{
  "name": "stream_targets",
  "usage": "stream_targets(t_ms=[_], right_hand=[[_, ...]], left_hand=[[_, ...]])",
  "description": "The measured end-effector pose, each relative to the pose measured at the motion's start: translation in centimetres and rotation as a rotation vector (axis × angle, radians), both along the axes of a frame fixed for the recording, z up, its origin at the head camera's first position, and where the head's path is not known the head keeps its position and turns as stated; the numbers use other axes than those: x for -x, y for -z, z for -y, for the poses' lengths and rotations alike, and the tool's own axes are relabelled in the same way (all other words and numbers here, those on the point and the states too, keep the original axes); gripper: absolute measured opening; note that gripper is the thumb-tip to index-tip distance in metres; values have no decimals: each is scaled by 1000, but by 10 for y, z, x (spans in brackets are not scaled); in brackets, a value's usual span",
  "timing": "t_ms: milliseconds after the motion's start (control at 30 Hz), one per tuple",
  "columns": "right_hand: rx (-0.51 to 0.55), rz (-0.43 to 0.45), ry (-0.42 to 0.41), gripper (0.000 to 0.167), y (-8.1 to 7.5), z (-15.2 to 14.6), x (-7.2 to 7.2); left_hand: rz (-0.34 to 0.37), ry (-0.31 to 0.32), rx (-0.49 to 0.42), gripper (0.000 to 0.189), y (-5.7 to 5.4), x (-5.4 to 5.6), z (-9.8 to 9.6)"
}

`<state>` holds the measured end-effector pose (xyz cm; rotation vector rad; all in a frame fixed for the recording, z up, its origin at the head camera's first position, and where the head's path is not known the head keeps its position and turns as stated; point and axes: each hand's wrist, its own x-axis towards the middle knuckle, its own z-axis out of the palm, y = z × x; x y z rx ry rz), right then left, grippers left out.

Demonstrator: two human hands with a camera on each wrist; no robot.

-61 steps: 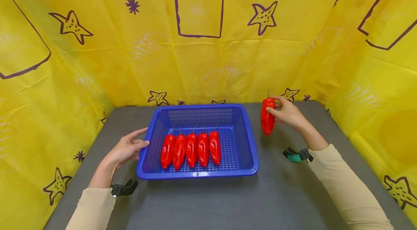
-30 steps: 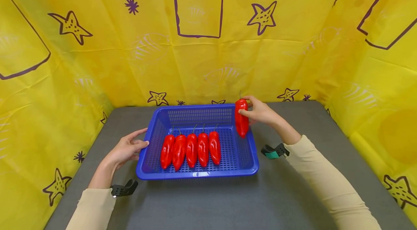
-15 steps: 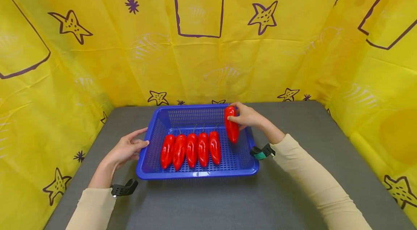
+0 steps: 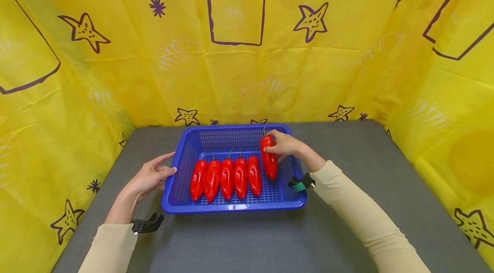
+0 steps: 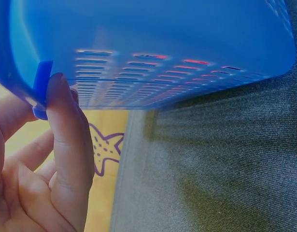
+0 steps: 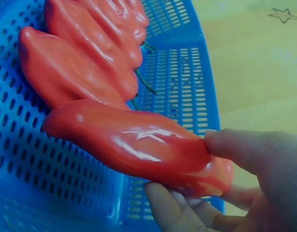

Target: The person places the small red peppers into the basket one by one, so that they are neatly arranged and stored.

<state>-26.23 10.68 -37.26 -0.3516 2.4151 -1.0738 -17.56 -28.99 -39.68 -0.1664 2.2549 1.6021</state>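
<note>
A blue plastic basket stands on the grey table, with several long red peppers lying side by side in it, stems toward the back. My right hand pinches another red pepper near its stem end, thumb on one side and fingers on the other. This pepper is tilted inside the basket, right of the row, tip toward me; in the right wrist view it partly covers a lying pepper. At the basket's left rim, my left hand holds the edge between thumb and fingers.
A yellow cloth printed with starfish encloses the back and both sides of the grey table. Black straps with small devices sit at both wrists. The basket's back rim lies close to the cloth.
My right hand has carried the pepper leftward from beside the basket, over its right rim, and lowered it toward the row. My left hand and the basket have stayed in place.
</note>
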Motion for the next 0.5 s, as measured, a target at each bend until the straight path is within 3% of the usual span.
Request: stream_targets(t_ms=[500], right_hand=[[-142, 63, 11, 52, 7, 19, -4]], left_hand=[[2, -6, 0, 73, -1, 0, -1]])
